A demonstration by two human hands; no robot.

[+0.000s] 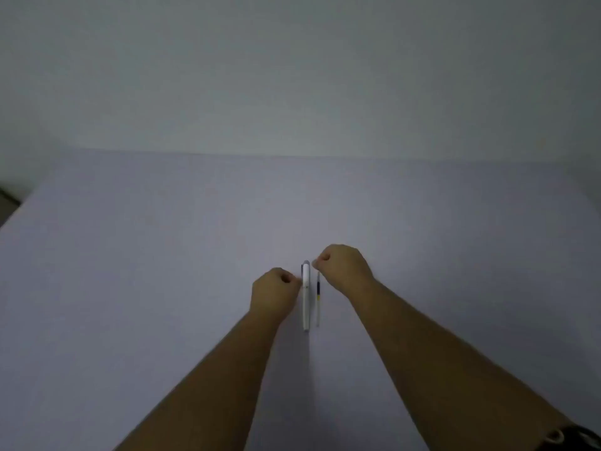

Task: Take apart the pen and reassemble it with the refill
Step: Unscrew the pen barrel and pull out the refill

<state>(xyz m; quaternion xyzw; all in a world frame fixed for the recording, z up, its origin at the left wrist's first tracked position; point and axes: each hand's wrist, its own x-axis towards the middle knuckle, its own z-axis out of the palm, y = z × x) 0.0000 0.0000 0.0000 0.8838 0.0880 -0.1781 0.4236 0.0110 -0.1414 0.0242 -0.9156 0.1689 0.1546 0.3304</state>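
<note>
A white pen with a silver clip lies on the pale table, pointing away from me. Just to its right lies a thin refill, dark in its upper part and clear lower down. My left hand is curled into a loose fist just left of the pen, its fingertips close to the barrel. My right hand is also curled, right of the pen's far end and above the refill's tip. Neither hand holds anything that I can see.
The table is a pale lilac surface that runs to a plain grey wall behind. Its left edge shows at the far left. A dark object sits at the bottom right corner.
</note>
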